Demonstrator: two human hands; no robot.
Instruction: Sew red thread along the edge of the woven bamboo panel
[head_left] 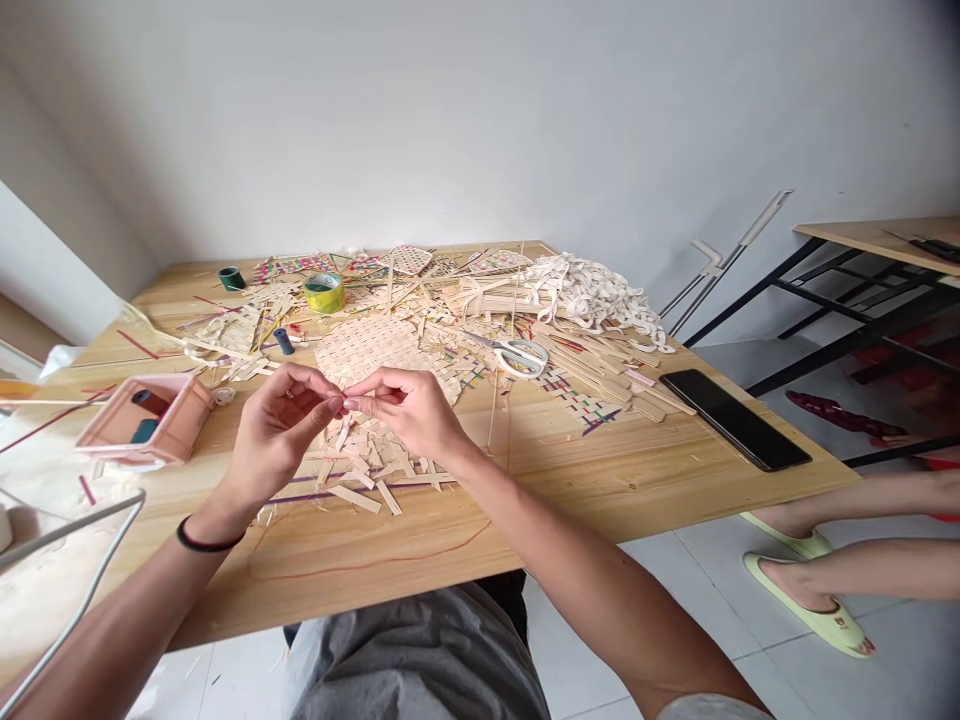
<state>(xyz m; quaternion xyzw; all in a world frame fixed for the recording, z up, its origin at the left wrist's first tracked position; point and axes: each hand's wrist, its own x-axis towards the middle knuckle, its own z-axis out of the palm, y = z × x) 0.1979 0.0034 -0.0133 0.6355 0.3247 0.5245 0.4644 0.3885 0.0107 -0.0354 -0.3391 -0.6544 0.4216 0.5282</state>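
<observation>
My left hand [281, 430] and my right hand [405, 405] meet fingertip to fingertip above the table, thumbs and forefingers pinched together. Whatever lies between the fingertips is too small to make out; a speck of red shows there. A thin orange-red thread [375, 567] lies in a loose loop on the wood in front of me, and I cannot tell if it reaches my fingers. Just beyond my hands is a woven mat of pale strips [375, 345]. Cut strip scraps [367, 490] are scattered beneath them.
On the left stands a pink basket [187, 425] holding spools. A dark spool [283, 341], a tape roll [324, 293] and scissors [517, 357] lie farther back. White cord [592, 290] is heaped at the back right, a phone [735, 420] near the right edge. Another person's feet [806, 585] show beyond.
</observation>
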